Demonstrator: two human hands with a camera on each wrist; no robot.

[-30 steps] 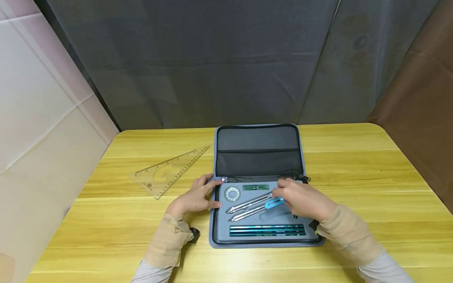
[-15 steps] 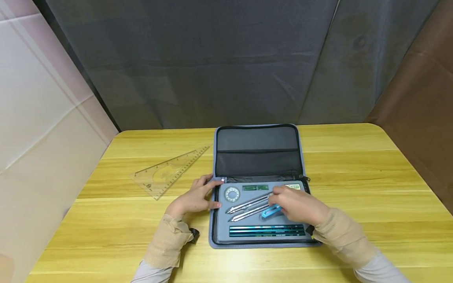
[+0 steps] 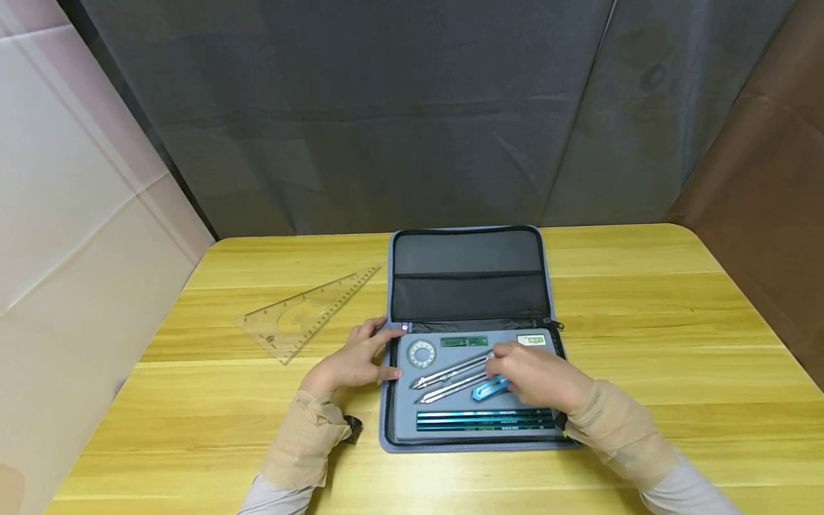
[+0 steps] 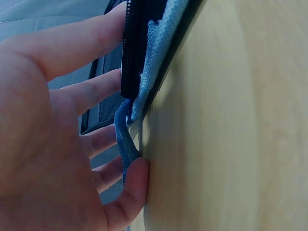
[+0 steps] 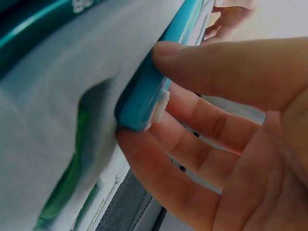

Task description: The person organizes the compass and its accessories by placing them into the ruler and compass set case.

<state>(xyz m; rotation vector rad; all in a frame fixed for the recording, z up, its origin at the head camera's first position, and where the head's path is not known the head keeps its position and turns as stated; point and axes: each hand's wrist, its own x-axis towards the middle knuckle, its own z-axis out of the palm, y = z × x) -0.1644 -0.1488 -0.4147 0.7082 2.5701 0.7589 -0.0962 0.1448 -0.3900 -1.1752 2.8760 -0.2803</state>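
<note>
A zip case lies unfolded on the table, its grey tray toward the person. My right hand pinches a small blue utility knife low over the tray; in the right wrist view, the knife has a white ribbed slider and sits between thumb and fingers. My left hand rests with spread fingers on the case's left edge. Its fingers touch the zip edge beside a blue fabric loop in the left wrist view. Two silver compass-like tools lie left of the knife, partly covered by the right hand.
Pencils fill the tray's front slot. A round white-ringed disc, a green piece and a white-and-green eraser sit along its back. A clear set square lies on the table to the left.
My right hand has moved slightly left and toward me, bringing the utility knife down toward the tray. The eraser behind it has come into view. My left hand stays put.
</note>
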